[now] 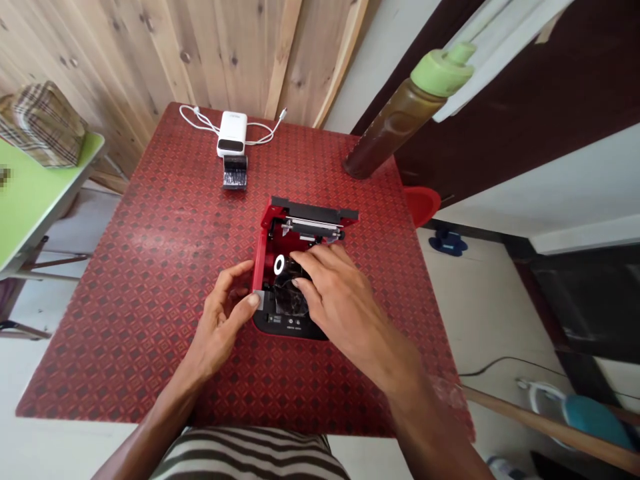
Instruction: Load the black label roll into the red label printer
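A red and black label printer (258, 263) sits on the table with its lid raised at the back. Inside it lies a roll of black film (290, 293), its white core ring (279, 265) facing left. My right hand (345, 287) reaches over the printer's right side, thumb and fingers closed on the roll; its fingertips are partly hidden. At the printer's front left corner, my left hand (227, 310) holds the casing, thumb on the top edge by a small grey tab and fingers against the left wall.
A white power bank (233, 130) with a white cable (260, 137) lies at the table's back, a small black roll (235, 173) touching its front. A tall bottle (400, 120) with a green lid stands back right. Beyond the right edge shows a red stool (423, 205).
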`<state>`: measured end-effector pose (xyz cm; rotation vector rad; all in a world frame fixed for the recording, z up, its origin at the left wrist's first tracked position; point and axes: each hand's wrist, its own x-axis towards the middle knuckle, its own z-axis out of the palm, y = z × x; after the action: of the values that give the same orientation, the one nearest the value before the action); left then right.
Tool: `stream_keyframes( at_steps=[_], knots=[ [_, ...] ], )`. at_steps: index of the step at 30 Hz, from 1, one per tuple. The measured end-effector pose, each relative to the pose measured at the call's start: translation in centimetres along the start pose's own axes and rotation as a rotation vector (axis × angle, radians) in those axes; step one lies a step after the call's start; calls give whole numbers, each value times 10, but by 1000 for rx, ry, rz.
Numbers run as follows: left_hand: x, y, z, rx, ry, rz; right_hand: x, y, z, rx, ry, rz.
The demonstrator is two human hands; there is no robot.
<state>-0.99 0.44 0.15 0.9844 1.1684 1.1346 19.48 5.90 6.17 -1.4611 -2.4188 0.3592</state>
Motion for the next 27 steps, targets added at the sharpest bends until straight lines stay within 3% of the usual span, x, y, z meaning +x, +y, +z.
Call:
stream_keyframes(
  at_steps=[8,18,22,27],
  knots=[
    [1,0,0,4,-9,-6,18,0,10,-175,-137,-8],
    [0,1,-1,23,-7,-21,29,8,26,-250,-116,-13],
    [1,1,-1,12,-5,-12,28,9,27,-188,-117,-29],
    [0,0,-1,11,1,-23,10,11,5,99,-31,-58]
  ],
)
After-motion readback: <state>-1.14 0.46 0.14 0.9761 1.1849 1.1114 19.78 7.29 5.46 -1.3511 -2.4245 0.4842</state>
